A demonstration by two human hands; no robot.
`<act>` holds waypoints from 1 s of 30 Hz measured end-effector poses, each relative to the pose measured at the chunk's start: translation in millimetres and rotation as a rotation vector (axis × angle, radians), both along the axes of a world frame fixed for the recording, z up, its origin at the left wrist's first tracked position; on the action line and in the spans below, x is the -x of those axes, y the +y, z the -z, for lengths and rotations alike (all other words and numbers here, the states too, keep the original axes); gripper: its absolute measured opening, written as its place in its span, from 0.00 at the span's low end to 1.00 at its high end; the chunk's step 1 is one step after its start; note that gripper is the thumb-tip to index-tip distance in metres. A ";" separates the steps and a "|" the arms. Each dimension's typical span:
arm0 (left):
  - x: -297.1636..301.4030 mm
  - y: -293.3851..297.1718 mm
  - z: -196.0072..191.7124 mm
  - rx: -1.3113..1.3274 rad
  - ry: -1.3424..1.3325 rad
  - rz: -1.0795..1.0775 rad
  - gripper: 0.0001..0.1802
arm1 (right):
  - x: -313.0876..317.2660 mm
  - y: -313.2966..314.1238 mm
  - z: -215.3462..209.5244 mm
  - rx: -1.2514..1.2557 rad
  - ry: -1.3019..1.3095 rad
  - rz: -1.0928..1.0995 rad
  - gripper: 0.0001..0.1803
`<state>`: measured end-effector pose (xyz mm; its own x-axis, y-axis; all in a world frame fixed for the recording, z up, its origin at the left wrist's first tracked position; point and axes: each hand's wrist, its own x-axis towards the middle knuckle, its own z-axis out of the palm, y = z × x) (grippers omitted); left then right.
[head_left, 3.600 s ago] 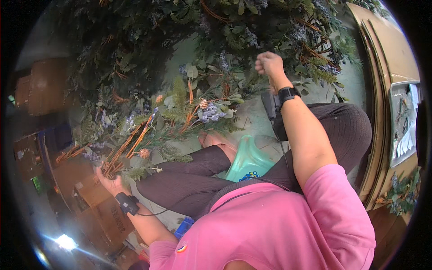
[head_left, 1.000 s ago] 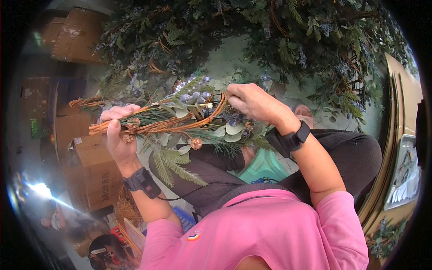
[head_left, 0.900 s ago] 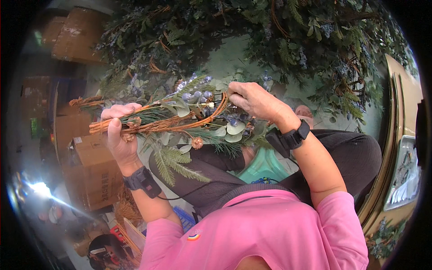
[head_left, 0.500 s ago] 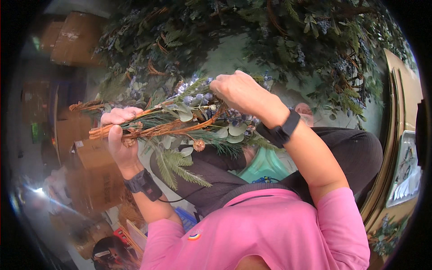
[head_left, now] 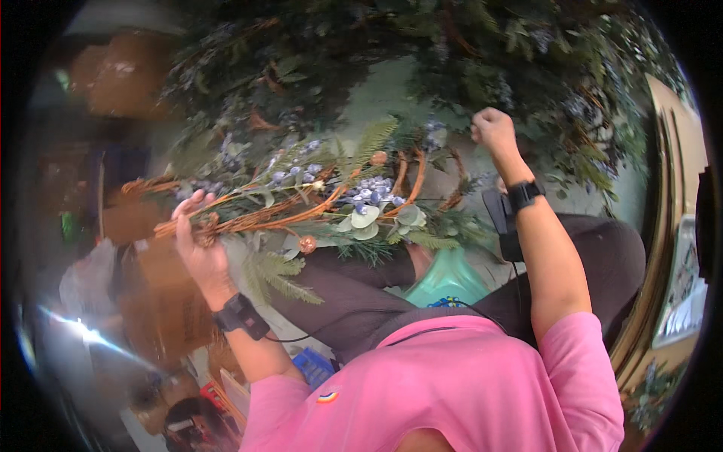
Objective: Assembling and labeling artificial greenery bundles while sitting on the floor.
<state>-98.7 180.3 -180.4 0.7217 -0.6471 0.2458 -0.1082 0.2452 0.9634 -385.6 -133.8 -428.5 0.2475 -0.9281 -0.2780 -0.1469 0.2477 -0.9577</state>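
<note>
A twig wreath, seen nearly edge-on, stretches across in front of me above my lap. It carries blue berries, round eucalyptus leaves, fern-like sprigs and pine cones. My left hand is closed around the bundled brown vines at its left end, beside a pine cone. Away from the wreath, to its right, my right hand is raised with curled fingers. Whatever that hand may hold is hidden by the fingers and some blur.
Dark greenery with blue berries fills the far side. Cardboard boxes stack at left; flat cardboard and a tray stand at right. A green plastic stool is between my legs, a blue basket at lower left.
My right hand has left the wreath's berries and moved right, its fingers curled. The wreath's right part has spread, showing more curved vines. The left hand keeps its hold.
</note>
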 end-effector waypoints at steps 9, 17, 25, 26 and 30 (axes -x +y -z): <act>45.3 4.4 -9.4 -0.011 -0.174 -0.098 0.10 | -63.6 77.0 -156.2 0.585 -0.348 -0.557 0.04; 70.8 -1.7 -12.0 0.016 -0.225 0.039 0.13 | -85.9 115.9 -185.5 1.117 -0.210 -0.803 0.08; 69.5 -0.2 -12.6 0.001 -0.260 0.040 0.14 | -78.8 110.2 -233.9 1.634 0.101 -0.875 0.02; 69.8 -0.5 -13.3 0.001 -0.254 0.052 0.15 | -77.2 111.6 -242.3 1.663 0.109 -0.890 0.02; 68.7 1.7 -11.5 0.010 -0.222 0.022 0.15 | -66.4 108.9 -278.9 1.669 0.117 -0.954 0.05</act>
